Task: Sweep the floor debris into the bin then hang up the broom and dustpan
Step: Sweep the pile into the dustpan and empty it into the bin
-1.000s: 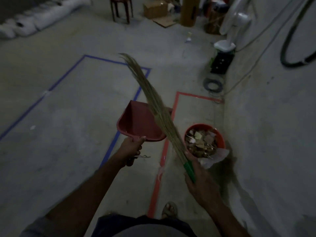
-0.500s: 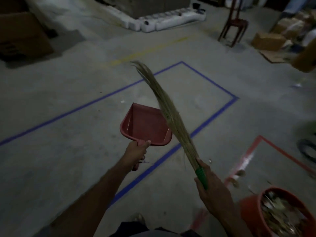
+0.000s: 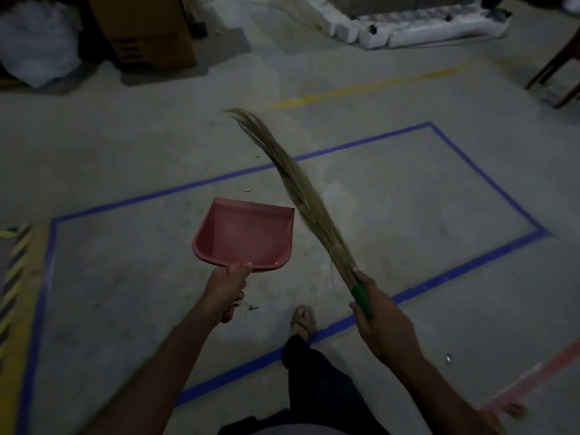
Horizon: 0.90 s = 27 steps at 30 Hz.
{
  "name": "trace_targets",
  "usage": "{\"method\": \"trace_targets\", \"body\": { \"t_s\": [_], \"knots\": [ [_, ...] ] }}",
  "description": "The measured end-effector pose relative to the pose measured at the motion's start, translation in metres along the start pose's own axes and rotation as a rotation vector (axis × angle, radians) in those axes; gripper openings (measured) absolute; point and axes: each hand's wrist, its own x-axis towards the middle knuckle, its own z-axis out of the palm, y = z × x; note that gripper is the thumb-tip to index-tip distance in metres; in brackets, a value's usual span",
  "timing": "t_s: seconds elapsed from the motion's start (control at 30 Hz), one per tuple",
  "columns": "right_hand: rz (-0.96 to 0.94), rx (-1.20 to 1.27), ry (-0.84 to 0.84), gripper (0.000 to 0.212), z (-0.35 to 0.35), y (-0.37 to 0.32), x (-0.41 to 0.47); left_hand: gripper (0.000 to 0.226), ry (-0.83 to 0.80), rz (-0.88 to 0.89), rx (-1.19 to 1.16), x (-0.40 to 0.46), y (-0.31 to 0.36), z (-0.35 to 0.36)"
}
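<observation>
The left hand (image 3: 226, 288) is wrapped round the stub handle of the red plastic dustpan (image 3: 246, 238), holding it level and off the floor with its open mouth pointing away; the pan looks empty. The right hand (image 3: 381, 317) grips the green handle of the straw-coloured grass broom (image 3: 301, 196), whose bristles rise up and to the left, clear of the floor. Compared with a second ago, the view has swung left: the red bin full of scraps, then just beside the right hand, is now out of sight, and the blue tape rectangle (image 3: 483, 180) on the grey concrete floor (image 3: 125, 277) fills the middle. That suggests the emptying is done and the person is heading off, probably to hang the tools, though a small scrap (image 3: 246, 190) lies near the tape's far edge. Both forearms reach forward, elbows bent, a sandalled foot (image 3: 303, 318) stepping between them.
</observation>
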Motion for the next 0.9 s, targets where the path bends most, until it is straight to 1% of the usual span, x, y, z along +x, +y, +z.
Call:
{"method": "trace_targets", "body": {
  "t_s": [0.1,0.3,0.43,0.57,0.73,0.9],
  "knots": [
    [-0.016,0.057,-0.003,0.066,0.014,-0.002,0.069,0.024,0.08,0.025,0.024,0.043,0.024,-0.014],
    [-0.036,0.048,-0.022,0.068,0.011,0.0,0.191,0.026,0.159,-0.026,0.073,0.129,0.084,-0.02],
    [-0.049,0.004,-0.061,0.068,0.007,0.005,0.265,0.026,0.188,-0.034,0.057,0.181,0.116,-0.006],
    [-0.04,-0.039,-0.122,0.066,0.007,0.002,0.328,0.027,0.162,-0.036,0.053,0.231,0.151,0.01],
    [0.01,-0.074,-0.189,0.064,0.026,0.004,0.41,0.023,0.233,0.023,0.06,0.31,0.194,0.01],
    [0.074,-0.096,-0.296,0.062,0.067,0.005,0.502,0.027,0.308,-0.038,0.039,0.41,0.219,-0.014]
  ]
}}
